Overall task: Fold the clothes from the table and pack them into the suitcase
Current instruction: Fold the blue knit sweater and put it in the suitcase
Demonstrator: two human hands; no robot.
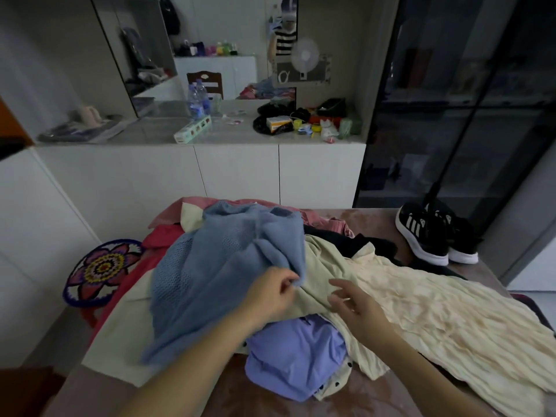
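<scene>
Clothes pile [210, 266] on table [270, 407]; shoes [436, 236] far right on it; stool [100, 270] left.

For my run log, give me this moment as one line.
phase: picking up | left hand: pinches blue sweater | right hand: open over cream garment

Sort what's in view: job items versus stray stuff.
Job: blue knit top, pinched by left hand; cream crinkled dress; lilac shirt; pink garment.
Stray: black sneakers; water bottles; fan; flower-patterned stool.
</scene>
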